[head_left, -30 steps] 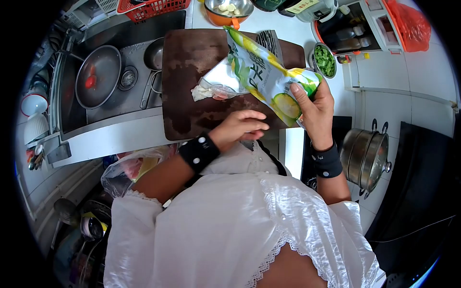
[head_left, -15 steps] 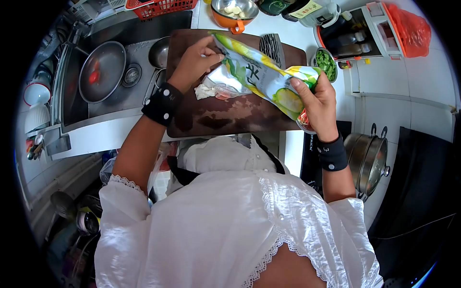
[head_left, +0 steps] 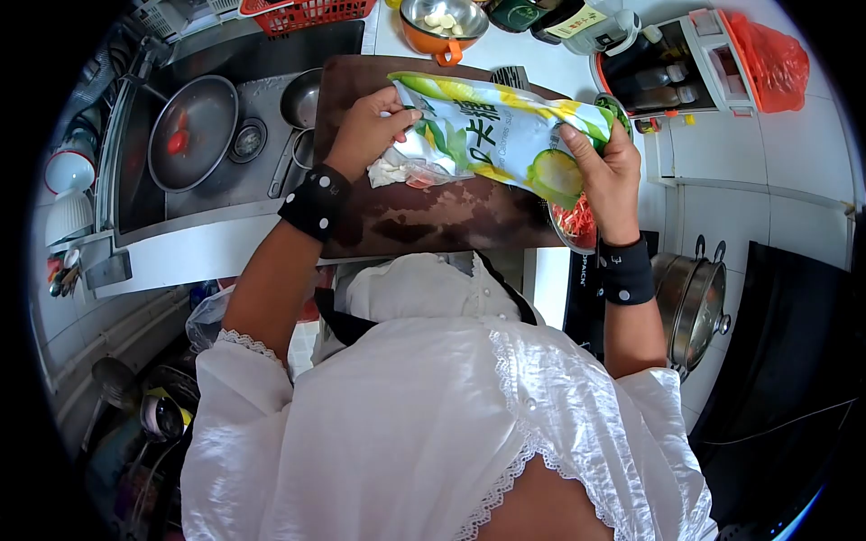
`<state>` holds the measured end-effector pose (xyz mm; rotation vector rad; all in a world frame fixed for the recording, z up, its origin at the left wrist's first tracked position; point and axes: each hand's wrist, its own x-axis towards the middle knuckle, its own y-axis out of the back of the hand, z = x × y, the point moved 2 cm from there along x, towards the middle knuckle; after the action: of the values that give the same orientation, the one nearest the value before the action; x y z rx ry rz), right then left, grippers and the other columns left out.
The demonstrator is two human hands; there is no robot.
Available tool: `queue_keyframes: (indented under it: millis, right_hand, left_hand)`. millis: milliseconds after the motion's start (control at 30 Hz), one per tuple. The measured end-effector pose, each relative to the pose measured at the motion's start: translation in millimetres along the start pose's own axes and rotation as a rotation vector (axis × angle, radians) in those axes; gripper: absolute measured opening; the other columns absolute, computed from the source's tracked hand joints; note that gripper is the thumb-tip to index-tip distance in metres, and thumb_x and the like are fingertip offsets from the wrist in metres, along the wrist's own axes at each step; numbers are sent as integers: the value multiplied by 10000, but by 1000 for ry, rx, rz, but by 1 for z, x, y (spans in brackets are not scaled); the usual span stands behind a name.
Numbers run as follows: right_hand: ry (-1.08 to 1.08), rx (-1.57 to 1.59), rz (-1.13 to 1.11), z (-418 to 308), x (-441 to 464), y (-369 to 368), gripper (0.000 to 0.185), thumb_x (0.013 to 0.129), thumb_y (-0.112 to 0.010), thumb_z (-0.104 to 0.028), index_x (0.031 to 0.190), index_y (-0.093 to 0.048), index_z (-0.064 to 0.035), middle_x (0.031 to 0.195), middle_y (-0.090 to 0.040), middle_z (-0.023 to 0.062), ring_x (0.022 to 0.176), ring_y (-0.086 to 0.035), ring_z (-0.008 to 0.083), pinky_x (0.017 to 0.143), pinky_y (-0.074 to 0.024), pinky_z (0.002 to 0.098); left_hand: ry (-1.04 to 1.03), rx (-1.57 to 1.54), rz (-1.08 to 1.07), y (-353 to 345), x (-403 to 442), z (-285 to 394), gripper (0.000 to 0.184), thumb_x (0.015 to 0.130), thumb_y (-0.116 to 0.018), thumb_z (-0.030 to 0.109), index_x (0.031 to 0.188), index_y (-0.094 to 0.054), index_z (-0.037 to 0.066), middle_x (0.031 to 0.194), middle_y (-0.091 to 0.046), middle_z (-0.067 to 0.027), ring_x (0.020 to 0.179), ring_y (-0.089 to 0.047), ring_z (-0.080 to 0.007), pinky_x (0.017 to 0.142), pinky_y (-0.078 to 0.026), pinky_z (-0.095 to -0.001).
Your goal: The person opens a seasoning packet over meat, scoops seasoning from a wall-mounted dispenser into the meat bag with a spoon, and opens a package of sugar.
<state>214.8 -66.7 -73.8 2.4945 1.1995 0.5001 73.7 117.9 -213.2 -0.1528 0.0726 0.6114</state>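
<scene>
A green, yellow and silver printed bag (head_left: 505, 135) is stretched between my two hands above the dark cutting board (head_left: 424, 225). My left hand (head_left: 370, 131) pinches the bag's left end. My right hand (head_left: 609, 180) grips its right end, thumb on top. Below the bag's left part, a clear wrapper with whitish and pink contents (head_left: 419, 173) lies on the board. Partly under the bag and my right hand is a bowl of shredded red food (head_left: 575, 221). A striped black and grey item (head_left: 511, 77) shows behind the bag.
The sink at left holds a pan (head_left: 192, 135) with a red item inside and a small pot (head_left: 299, 97). An orange-handled bowl (head_left: 442, 25) stands behind the board, near bottles. Bowled greens (head_left: 613, 106) are at right, partly covered. A steamer pot (head_left: 699, 307) stands lower right.
My left hand has moved up and left from the board's front and taken hold of the bag's left end. The bag has turned flatter, more level, uncovering the red shreds.
</scene>
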Motion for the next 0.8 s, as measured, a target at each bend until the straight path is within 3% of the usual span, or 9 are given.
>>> queue_keyframes:
  millis: [300, 500, 533, 800]
  right_hand:
    - [-52, 4, -21, 7, -5, -7, 225, 807, -662, -147, 940, -564, 6, 842, -629, 41, 752, -535, 51, 673, -452, 212]
    - [-4, 10, 0, 1, -6, -13, 254, 811, -662, -185, 944, -546, -3, 824, -613, 45, 744, -544, 76, 679, -453, 227]
    - [19, 16, 0, 2, -6, -14, 257, 814, -659, -189, 951, -543, -5, 829, -614, 47, 748, -545, 78, 680, -453, 229]
    - [51, -133, -15, -13, -10, -21, 247, 840, -625, -217, 926, -555, 4, 773, -603, 59, 690, -541, 86, 630, -445, 233]
  left_hand:
    - [-39, -84, 59, 6, -1, -12, 82, 839, -584, 100, 859, -555, 26, 741, -540, 4, 616, -479, -33, 531, -367, -167]
    - [20, -174, 88, 2, -5, -12, 110, 865, -545, 94, 944, -547, 17, 835, -570, -20, 731, -552, -56, 634, -434, -178]
    - [30, -193, 55, 4, -3, -16, 145, 873, -530, 86, 1000, -529, 16, 890, -579, -38, 797, -583, -84, 696, -459, -192]
    - [23, -274, 69, 3, -5, -18, 170, 889, -492, 52, 1054, -496, 13, 964, -576, -69, 866, -599, -132, 767, -493, -235]
